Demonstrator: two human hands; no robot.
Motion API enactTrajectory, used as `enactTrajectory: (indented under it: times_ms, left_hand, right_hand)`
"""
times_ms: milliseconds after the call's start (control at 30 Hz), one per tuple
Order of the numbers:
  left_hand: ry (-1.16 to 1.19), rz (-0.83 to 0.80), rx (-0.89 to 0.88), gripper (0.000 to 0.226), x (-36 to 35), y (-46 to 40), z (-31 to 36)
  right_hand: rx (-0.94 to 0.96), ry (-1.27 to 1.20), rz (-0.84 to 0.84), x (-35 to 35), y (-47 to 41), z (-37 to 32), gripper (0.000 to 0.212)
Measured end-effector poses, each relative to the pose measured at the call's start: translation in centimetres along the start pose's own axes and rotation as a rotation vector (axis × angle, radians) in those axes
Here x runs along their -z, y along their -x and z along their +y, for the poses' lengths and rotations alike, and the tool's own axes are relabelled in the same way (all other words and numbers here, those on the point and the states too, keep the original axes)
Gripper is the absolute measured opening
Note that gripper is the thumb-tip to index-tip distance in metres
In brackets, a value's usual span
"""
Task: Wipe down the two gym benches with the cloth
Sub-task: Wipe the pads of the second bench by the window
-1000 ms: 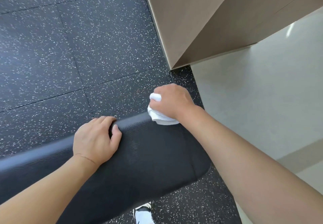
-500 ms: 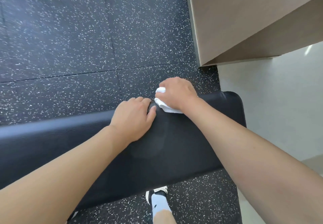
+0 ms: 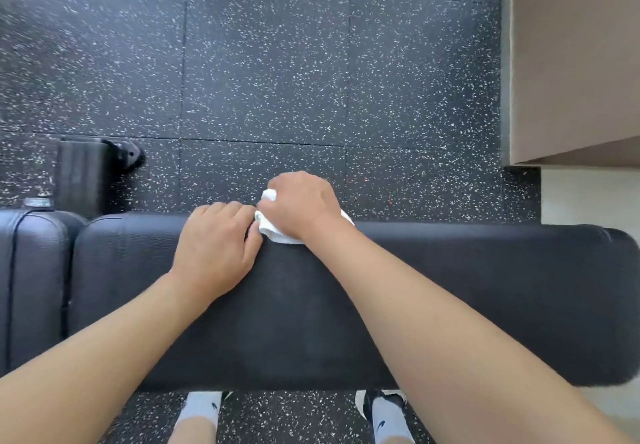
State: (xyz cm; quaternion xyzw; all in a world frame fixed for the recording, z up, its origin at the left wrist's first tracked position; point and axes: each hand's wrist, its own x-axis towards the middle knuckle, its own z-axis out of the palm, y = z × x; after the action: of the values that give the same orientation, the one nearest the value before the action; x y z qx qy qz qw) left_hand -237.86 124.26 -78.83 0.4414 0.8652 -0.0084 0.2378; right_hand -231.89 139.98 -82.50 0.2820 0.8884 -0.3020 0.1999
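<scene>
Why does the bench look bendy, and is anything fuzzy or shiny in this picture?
Head view: the wide lens bows the black bench, so its far edge curves; the left hand fingertips are a little smeared by motion; the speckled floor blurs toward the top-left corner; soft daylight gives a dull sheen on the bench padding and makes the white cloth under the right hand bright, with no harsh shadows.

Gym or fitness room. Floor (image 3: 277,80) is black rubber tiles with white speckles, tile seams visible, typical gym matting. A long black padded bench (image 3: 485,298) with leather-like vinyl runs across the view, with a second padded section (image 3: 31,287) just beside it at left. A black ridged piece on the floor (image 3: 90,173) behind the bench, likely its foot or a wheel, unclear. Beige wall or cabinet (image 3: 571,62) at right; pale smooth flooring (image 3: 588,197) beyond the rubber.
</scene>
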Motion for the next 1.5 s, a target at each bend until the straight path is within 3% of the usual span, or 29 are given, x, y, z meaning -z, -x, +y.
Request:
enactTrajectory:
  times_ms: [133, 267, 367, 533, 633, 767, 1000, 1100, 1267, 1400, 1500]
  left_hand:
    - [0.069, 0.076, 0.059, 0.031, -0.5, -0.2, 0.2]
    - [0.051, 0.110, 0.019, 0.036, -0.8, 0.1, 0.2]
    - [0.015, 0.076, 0.012, 0.041, -0.6, 0.0, 0.7]
    - [-0.043, 0.057, 0.033, 0.044, -0.1, 0.0, 1.1]
    - [-0.063, 0.064, 0.033, 0.044, -0.1, 0.0, 1.3]
    - [-0.088, 0.071, 0.032, 0.044, 0.0, 0.0, 1.6]
    - [-0.122, 0.107, 0.014, 0.049, -0.2, 0.0, 1.9]
    - [-0.121, 0.135, 0.011, 0.050, -0.1, 0.0, 2.2]
    - [-0.149, 0.136, -0.002, 0.052, -0.3, -0.1, 2.2]
    - [-0.165, 0.134, -0.005, 0.052, -0.3, -0.1, 2.1]
    - [-0.161, 0.131, -0.007, 0.052, -0.3, -0.1, 1.9]
  right_hand:
    - [-0.002, -0.054, -0.029, -0.6, -1.2, -1.4, 0.019]
    - [0.034, -0.089, -0.022, 0.8, 0.8, 1.2, 0.026]
    - [-0.012, -0.096, -0.040, 3.4, 3.5, 7.2, 0.030]
    - [-0.183, 0.190, -0.068, 9.8, 9.5, 21.4, 0.040]
    - [-0.313, 0.210, -0.025, 11.4, 11.2, 25.4, 0.043]
    - [-0.296, 0.284, 0.055, 9.4, 9.7, 21.8, 0.030]
    - [0.043, 0.043, 0.285, 2.5, 7.1, 4.8, 0.022]
    - [0.126, 0.079, 0.367, 1.7, 8.1, 4.0, 0.018]
    - [0.282, 0.170, 0.689, 3.0, 13.3, 16.1, 0.018]
    - [0.188, 0.258, 0.798, 5.8, 17.8, 27.8, 0.021]
    - [0.046, 0.300, 0.833, 6.2, 19.1, 30.9, 0.018]
